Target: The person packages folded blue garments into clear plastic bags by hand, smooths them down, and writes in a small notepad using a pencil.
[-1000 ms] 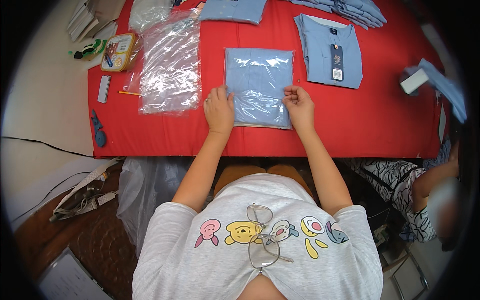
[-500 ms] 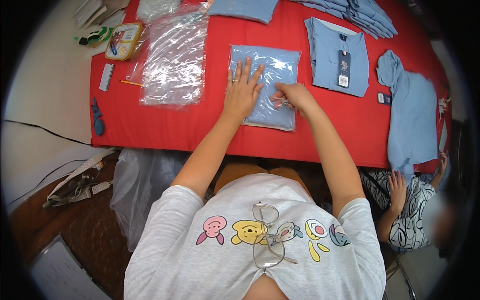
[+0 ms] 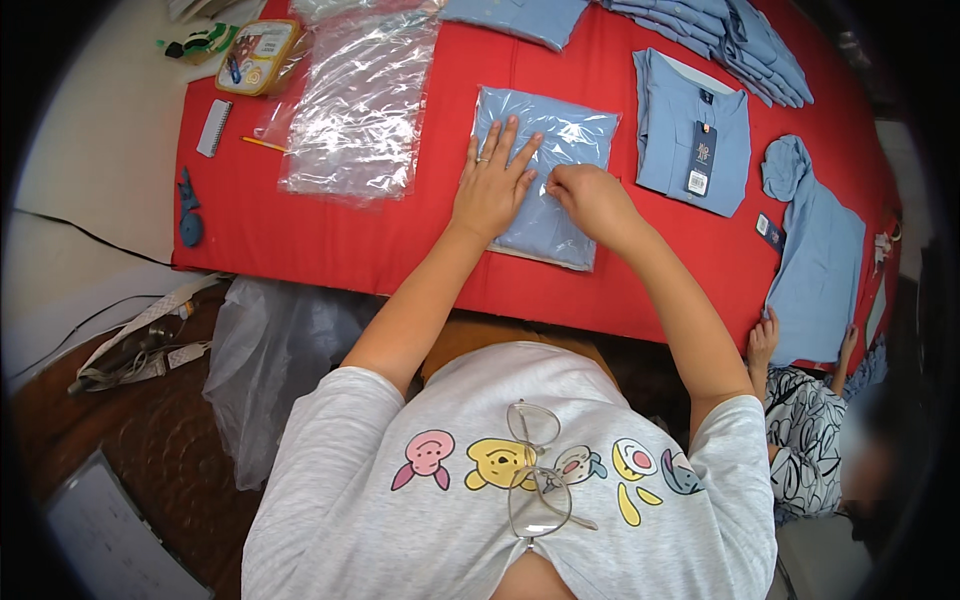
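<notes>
A folded light blue garment in a clear plastic bag [image 3: 577, 145] lies flat on the table in front of me. My left hand [image 3: 492, 188] rests on the left part of the bag, palm down with fingers spread, a ring on one finger. Over the bag's right side, my right hand [image 3: 598, 205] is curled with its fingertips bent in at the middle of the bag. Whatever those fingers pinch, if anything, is hidden beneath the hand.
Clear plastic bags [image 3: 355, 120] lie left of the garment. Blue folded shirts [image 3: 745, 45] are stacked at the far right, near a tagged folded shirt [image 3: 660, 130]. A co-worker's hand [image 3: 762, 338] touches a blue garment [image 3: 820, 260]. Blue snips [image 3: 189, 215] lie at the left edge.
My left hand stays pressed on the bag. My right hand has turned further over, hiding its fingers. The co-worker's hands have shifted on the blue garment, and the whole view has tilted slightly.
</notes>
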`<state>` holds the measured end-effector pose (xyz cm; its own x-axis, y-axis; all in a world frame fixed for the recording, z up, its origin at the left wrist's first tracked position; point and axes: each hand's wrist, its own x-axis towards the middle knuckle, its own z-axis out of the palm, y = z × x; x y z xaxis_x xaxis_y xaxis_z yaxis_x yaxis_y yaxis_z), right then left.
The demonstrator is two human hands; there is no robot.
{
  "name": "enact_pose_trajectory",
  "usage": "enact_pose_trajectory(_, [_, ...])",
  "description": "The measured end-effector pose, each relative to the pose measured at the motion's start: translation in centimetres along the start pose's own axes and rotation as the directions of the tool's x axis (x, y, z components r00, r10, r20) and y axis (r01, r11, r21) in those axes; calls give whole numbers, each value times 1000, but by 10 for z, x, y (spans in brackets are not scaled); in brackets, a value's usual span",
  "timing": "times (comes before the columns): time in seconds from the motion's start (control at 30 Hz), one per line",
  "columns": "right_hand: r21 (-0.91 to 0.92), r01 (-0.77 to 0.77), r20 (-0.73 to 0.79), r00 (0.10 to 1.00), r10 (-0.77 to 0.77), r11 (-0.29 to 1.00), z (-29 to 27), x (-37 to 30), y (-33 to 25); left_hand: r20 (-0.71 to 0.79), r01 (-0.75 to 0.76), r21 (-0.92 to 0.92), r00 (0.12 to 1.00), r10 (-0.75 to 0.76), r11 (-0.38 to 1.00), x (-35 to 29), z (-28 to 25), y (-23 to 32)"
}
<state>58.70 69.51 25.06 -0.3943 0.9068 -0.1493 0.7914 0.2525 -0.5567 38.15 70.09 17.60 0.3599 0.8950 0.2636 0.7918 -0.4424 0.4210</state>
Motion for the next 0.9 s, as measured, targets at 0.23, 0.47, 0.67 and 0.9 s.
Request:
enact_pose_trajectory(0.23, [215, -161, 59, 987, 152, 963, -14, -12, 18, 27, 11, 10, 1000, -11, 1000, 0, -3, 3])
enact_pose_trajectory(0.47, [484, -694, 340, 711, 616, 533, -40, -29, 39, 44, 9, 41, 999, -11, 999, 0, -3, 0])
enact_pose_trajectory(0.67, [664, -614, 364, 764, 533, 426, -5, -38, 42, 32, -7, 43, 999, 6, 999, 0, -4, 1])
enact_pose_trajectory(0.9, [388, -87, -176, 970, 167, 918, 8, -33, 37, 21, -14, 49, 1000, 13, 999, 0, -3, 1])
